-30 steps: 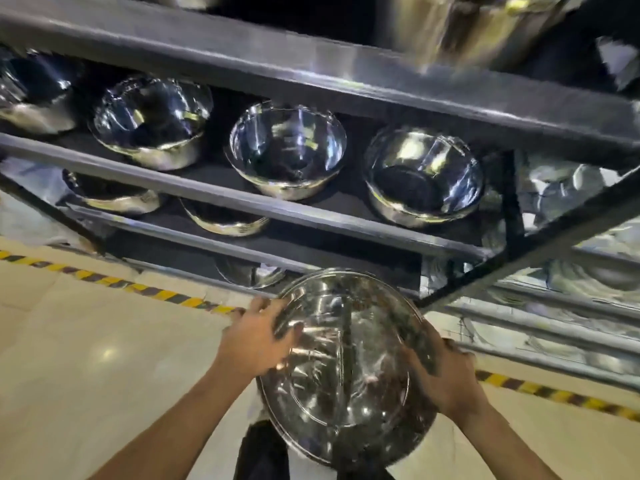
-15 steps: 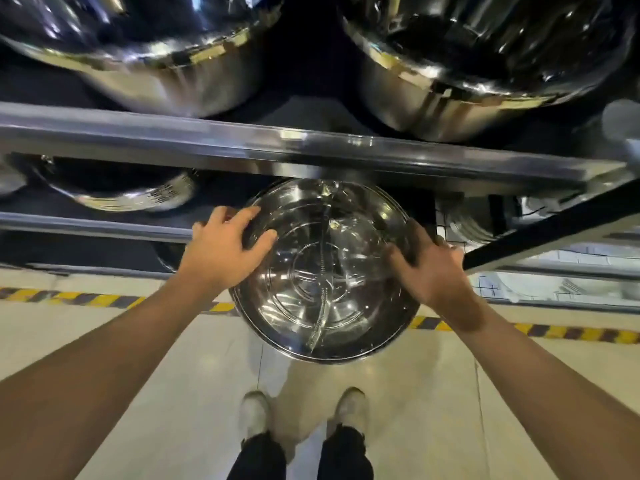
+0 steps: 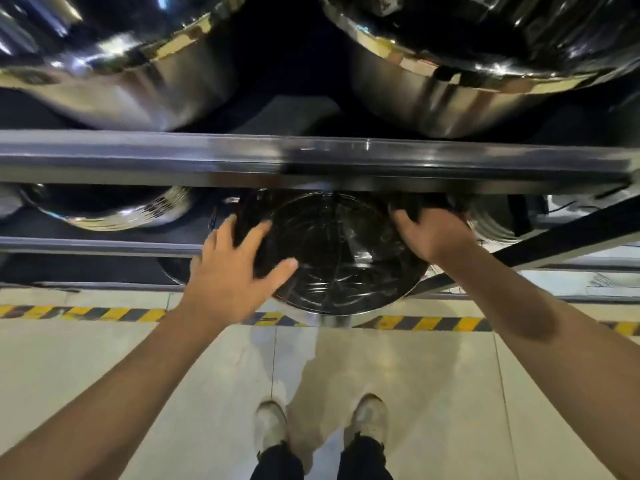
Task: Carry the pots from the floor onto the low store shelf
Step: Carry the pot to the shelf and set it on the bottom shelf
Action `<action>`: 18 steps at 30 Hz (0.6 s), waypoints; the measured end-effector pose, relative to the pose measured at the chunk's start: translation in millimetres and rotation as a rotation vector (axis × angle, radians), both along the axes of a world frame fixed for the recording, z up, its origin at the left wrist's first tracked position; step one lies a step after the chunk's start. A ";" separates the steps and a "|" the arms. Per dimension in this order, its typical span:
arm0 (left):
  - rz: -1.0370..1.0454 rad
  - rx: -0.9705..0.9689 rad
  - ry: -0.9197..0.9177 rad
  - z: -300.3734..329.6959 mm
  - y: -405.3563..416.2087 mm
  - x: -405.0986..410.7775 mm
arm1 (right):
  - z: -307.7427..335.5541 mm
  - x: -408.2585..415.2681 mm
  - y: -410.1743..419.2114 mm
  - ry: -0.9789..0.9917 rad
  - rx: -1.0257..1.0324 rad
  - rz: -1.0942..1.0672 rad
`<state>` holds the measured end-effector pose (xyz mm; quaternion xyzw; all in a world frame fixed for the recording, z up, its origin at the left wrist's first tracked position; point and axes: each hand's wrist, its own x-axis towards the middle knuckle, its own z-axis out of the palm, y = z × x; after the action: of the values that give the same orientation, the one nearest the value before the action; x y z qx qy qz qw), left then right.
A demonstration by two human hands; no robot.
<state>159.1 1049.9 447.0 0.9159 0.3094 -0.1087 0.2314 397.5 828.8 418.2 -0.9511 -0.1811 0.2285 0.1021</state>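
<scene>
Pushed further under the shelf rail, pot clamped by right hand; left hand splayed apart

pots: 4, maybe 5 | hands: 2 | shoes: 2

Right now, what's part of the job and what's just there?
Job: pot, left hand, right hand, low shelf.
Just there: two big pots above, neighbouring pot, striped floor tape, shoes.
</scene>
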 end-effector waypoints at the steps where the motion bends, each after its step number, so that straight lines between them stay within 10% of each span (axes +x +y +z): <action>1: -0.001 -0.010 0.004 1.1 -11.1 -16.8 | 4.9 1.2 0.0 0.039 -0.003 0.000; 6: -0.005 -0.083 0.046 -9.2 -37.4 -52.9 | 32.6 -58.4 -31.5 -0.217 0.022 0.066; 18: 0.121 -0.195 -0.262 -37.3 -39.0 -16.6 | 5.6 -125.6 -29.8 -0.110 0.123 -0.012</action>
<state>142.4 1010.9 409.7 0.8753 0.3190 -0.0036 0.3635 271.9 799.0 423.9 -0.9552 -0.1942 0.1639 0.1518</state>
